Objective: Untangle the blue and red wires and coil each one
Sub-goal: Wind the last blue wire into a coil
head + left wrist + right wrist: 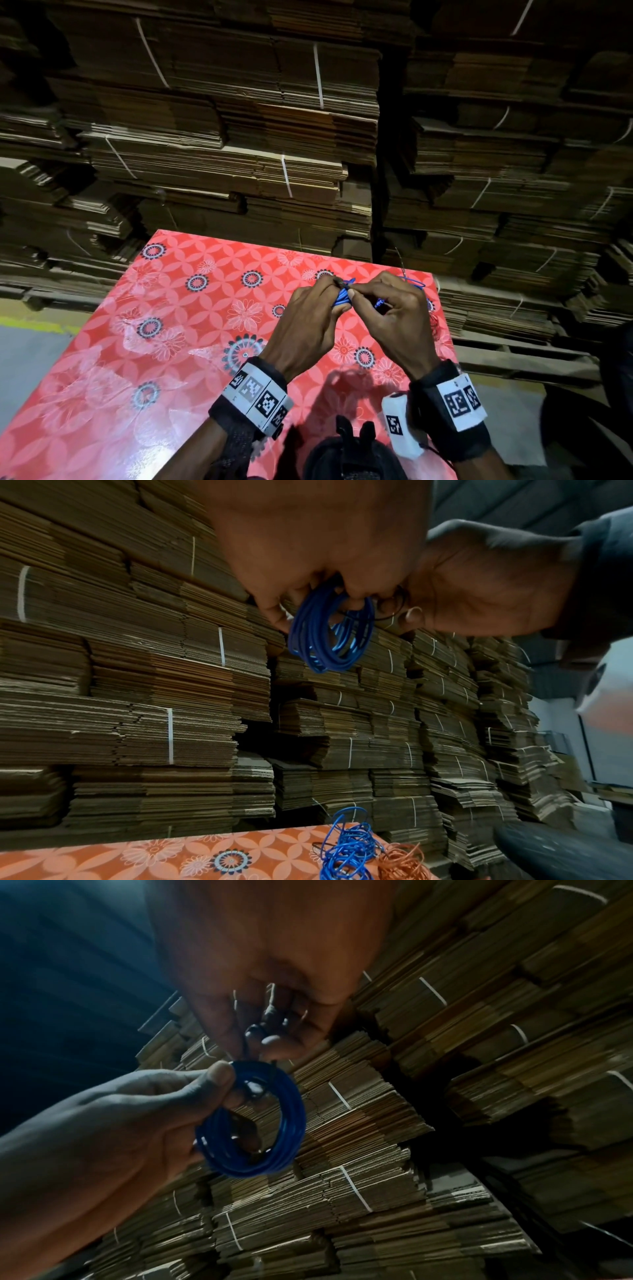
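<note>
A small coil of blue wire (342, 297) is held up above the red floral table (191, 342). My left hand (329, 291) grips the coil (329, 634), thumb pressed on its rim (253, 1121). My right hand (359, 295) meets it from the right and pinches a thin dark strand (390, 612) that runs to the top of the coil. A loose tangle of blue wire (349, 850) lies at the table's far right corner. Beside it lies a bundle of red wire (400, 861), mostly hidden behind my right hand in the head view.
Tall stacks of strapped flat cardboard (239, 137) rise close behind the table's far edge. The table's right edge (445, 329) runs just past my right hand, with pallets and floor beyond. Grey floor (30, 359) shows at the left.
</note>
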`<state>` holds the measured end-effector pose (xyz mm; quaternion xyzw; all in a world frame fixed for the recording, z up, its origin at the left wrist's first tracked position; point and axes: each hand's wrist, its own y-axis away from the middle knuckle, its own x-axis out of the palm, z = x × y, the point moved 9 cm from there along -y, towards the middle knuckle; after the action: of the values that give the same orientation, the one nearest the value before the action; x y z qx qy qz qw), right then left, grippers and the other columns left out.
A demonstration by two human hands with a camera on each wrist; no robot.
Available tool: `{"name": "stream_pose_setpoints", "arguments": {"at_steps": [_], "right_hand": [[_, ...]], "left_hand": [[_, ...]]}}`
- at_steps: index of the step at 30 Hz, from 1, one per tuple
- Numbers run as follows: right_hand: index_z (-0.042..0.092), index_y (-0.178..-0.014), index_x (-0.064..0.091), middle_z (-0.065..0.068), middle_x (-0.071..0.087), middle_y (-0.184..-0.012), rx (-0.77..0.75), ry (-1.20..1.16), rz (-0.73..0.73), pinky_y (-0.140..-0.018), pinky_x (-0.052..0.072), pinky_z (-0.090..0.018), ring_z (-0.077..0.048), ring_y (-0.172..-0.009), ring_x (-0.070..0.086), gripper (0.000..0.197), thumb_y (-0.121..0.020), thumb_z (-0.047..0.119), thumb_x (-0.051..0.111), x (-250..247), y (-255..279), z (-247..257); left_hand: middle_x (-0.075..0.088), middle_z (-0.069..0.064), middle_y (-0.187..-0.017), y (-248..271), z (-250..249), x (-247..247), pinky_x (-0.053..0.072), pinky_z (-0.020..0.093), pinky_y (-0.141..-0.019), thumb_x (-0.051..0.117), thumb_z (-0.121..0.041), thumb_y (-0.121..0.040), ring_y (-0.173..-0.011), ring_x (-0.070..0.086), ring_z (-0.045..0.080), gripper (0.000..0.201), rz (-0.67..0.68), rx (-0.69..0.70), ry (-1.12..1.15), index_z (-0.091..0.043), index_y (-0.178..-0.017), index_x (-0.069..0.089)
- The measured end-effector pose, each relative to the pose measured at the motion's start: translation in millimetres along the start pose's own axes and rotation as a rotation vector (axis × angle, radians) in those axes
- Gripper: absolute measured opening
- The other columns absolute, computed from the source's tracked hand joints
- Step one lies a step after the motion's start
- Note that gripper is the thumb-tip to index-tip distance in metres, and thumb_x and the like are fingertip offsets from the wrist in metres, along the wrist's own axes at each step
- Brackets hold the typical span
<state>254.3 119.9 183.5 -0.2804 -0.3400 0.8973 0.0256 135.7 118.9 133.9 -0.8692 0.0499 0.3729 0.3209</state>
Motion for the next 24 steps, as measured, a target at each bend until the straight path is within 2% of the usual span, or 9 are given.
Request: {"name": "stream_pose_setpoints", "arguments": {"at_steps": [3,6,8,11,13,15,19,24], "right_hand": [[0.015,-0.088,0.079,0.000,0.062,-0.068,0.066,-0.016,-0.067,-0.054,0.045,-0.035,-0.012,-0.062,0.058,0.009,-0.083,0.016,0.072,1.8,5.0,-0.7],[0.017,-0.087,0.080,0.003,0.063,-0.069,0.222,-0.179,-0.145,-0.052,0.051,-0.040,-0.016,-0.060,0.060,0.008,-0.083,0.016,0.073,4.2,10.4,-10.8],[0.014,-0.086,0.080,0.000,0.065,-0.072,0.334,-0.333,-0.174,-0.049,0.054,-0.036,-0.021,-0.061,0.063,0.009,-0.084,0.007,0.075,8.1,13.2,-18.3],[0.008,-0.083,0.078,-0.010,0.070,-0.073,0.465,-0.480,-0.205,-0.049,0.051,-0.025,-0.018,-0.061,0.063,0.010,-0.082,-0.001,0.073,13.1,17.3,-26.7],[0.005,-0.082,0.076,-0.010,0.071,-0.069,0.558,-0.547,-0.203,-0.049,0.050,-0.024,-0.014,-0.058,0.062,0.008,-0.082,-0.002,0.073,16.1,20.3,-32.5],[0.003,-0.079,0.075,-0.012,0.068,-0.066,0.629,-0.584,-0.179,-0.047,0.049,-0.024,-0.014,-0.056,0.059,0.006,-0.082,-0.001,0.072,17.1,21.2,-36.1],[0.001,-0.071,0.072,-0.012,0.064,-0.064,0.676,-0.596,-0.112,-0.044,0.043,-0.026,-0.017,-0.053,0.054,0.009,-0.080,-0.003,0.071,10.8,15.9,-37.2],[0.003,-0.063,0.069,-0.008,0.063,-0.062,0.643,-0.516,-0.065,-0.044,0.037,-0.023,-0.016,-0.052,0.049,0.020,-0.078,-0.009,0.064,2.4,6.9,-36.4]], "left_hand": [[0.053,0.002,-0.105,-1.3,0.5,-3.3,0.041,0.035,-0.078,0.038,-0.024,-0.101,-0.085,0.052,0.022,0.018,-0.032,0.007,-0.052,-0.014,-0.109,0.050],[0.057,0.002,-0.102,-1.1,0.9,-5.7,0.040,0.034,-0.075,0.037,-0.026,-0.101,-0.082,0.053,0.022,0.021,-0.055,0.002,-0.090,-0.014,-0.110,0.052],[0.058,0.003,-0.100,-0.7,1.7,-5.9,0.040,0.035,-0.075,0.036,-0.027,-0.101,-0.081,0.053,0.023,0.025,-0.064,-0.016,-0.103,-0.012,-0.108,0.055],[0.054,0.003,-0.094,-0.6,1.4,-6.8,0.038,0.033,-0.072,0.042,-0.022,-0.099,-0.078,0.049,0.022,0.017,-0.078,-0.007,-0.147,-0.011,-0.103,0.054],[0.050,0.002,-0.091,-1.0,0.8,-6.5,0.036,0.031,-0.073,0.049,-0.015,-0.095,-0.078,0.046,0.021,0.006,-0.070,0.016,-0.182,-0.012,-0.100,0.052],[0.047,0.001,-0.090,-1.3,-1.0,-5.8,0.033,0.030,-0.074,0.047,-0.015,-0.095,-0.077,0.043,0.020,0.002,-0.060,0.047,-0.216,-0.015,-0.097,0.048],[0.048,0.002,-0.089,-1.0,-4.8,-1.9,0.032,0.030,-0.075,0.046,-0.011,-0.087,-0.077,0.044,0.022,0.009,-0.044,0.090,-0.283,-0.015,-0.094,0.046],[0.051,0.003,-0.087,-0.7,-16.4,4.1,0.034,0.033,-0.079,0.040,-0.020,-0.090,-0.078,0.046,0.022,0.008,-0.024,0.167,-0.316,-0.015,-0.089,0.046]]}}
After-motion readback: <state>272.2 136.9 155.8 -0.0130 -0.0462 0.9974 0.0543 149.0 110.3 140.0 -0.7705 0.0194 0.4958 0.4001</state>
